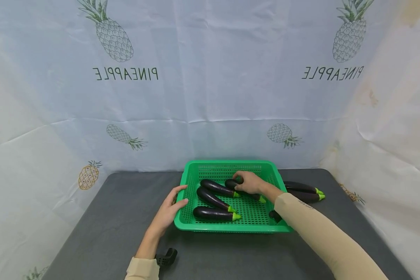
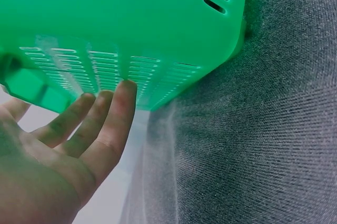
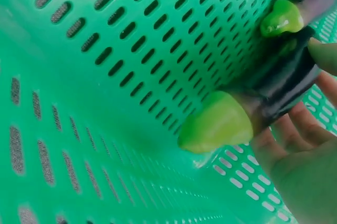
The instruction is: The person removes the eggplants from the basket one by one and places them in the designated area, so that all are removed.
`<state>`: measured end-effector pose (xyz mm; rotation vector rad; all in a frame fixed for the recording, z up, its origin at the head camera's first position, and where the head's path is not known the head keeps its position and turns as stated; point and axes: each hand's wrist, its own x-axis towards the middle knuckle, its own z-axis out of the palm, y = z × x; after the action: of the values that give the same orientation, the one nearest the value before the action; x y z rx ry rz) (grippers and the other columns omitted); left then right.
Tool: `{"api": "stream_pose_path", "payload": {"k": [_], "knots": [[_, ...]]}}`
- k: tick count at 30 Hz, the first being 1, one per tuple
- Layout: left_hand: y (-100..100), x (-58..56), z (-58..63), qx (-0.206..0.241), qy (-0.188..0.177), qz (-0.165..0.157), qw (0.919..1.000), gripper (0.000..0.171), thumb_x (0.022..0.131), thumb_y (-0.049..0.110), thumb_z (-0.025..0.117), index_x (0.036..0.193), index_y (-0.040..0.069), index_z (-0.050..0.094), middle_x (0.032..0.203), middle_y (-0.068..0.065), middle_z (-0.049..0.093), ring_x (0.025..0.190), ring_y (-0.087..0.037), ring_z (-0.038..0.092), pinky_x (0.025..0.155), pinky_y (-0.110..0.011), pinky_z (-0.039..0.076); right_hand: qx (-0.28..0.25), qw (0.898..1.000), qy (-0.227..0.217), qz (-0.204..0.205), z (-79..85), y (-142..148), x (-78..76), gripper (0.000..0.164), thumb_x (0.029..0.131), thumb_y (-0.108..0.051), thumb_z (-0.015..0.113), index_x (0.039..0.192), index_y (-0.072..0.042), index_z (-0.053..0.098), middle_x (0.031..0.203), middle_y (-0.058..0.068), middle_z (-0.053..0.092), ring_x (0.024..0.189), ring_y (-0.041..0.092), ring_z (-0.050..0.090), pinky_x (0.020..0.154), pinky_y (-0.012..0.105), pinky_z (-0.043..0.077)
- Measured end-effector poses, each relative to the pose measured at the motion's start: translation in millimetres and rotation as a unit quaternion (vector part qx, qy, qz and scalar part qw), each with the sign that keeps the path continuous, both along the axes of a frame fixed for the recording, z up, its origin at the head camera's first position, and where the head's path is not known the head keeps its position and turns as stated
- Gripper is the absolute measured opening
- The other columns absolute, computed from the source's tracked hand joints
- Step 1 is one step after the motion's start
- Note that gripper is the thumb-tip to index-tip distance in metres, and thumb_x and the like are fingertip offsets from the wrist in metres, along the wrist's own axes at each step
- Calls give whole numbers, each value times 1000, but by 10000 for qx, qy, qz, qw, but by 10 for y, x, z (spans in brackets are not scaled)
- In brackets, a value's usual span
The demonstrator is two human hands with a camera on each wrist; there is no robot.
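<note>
In the head view, a green perforated plastic basket (image 1: 231, 228) sits on the dark table. My right hand (image 1: 249, 182) is inside it and grips a dark purple eggplant (image 1: 230, 182) round its body, its green stem end (image 3: 218, 124) pointing toward the right wrist camera. Left of that hand lie three more eggplants: an upper one (image 1: 215, 187), a middle one (image 1: 211, 198) and a lower one (image 1: 211, 213). My left hand (image 1: 168, 210) is at the basket's left side, fairly straight fingers (image 2: 118, 108) against the outer wall, thumb near the rim.
Outside the basket, at its right, two eggplants (image 1: 301, 187) lie side by side on the table (image 1: 126, 217), partly hidden by the basket and right arm. A white cloth (image 1: 210, 97) with pineapple prints hangs behind and around. A black device (image 1: 166, 257) is on the left wrist.
</note>
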<state>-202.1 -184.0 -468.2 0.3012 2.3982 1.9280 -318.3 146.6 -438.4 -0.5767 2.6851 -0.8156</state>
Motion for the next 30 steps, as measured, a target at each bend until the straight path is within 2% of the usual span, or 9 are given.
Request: {"api": "stream_pose_path", "payload": {"k": [11,15,25,30], "knots": [[-4,0,31,-37,11,-50,10000,49,107,26,57,154,23,42,167,-9,22,155,-34,10,117,-65,20,-439,9984,84,341,182,44,40,37,99,-19,68,135,-10,62,120,13,61,107,29,60,84,47,52],[0,-7,18,-47,-24,-63,10000,50,106,27,57,154,22,41,166,-10,22,155,-34,11,116,-65,21,-628,9968,119,490,255,35,84,37,100,-19,66,136,-10,62,125,14,60,112,29,60,89,49,51],[3,-11,17,-56,-57,-38,10000,49,106,24,57,153,22,42,167,-10,19,156,-34,7,118,-64,17,-1053,9911,71,810,422,-2,220,37,100,-19,66,136,-11,63,127,13,58,110,26,58,92,49,49],[6,-13,19,-26,-72,-36,10000,50,106,26,58,153,22,42,166,-10,22,155,-34,12,117,-64,21,-1159,9894,158,856,497,29,271,36,99,-18,66,135,-13,65,129,10,57,113,25,55,92,48,48]]}}
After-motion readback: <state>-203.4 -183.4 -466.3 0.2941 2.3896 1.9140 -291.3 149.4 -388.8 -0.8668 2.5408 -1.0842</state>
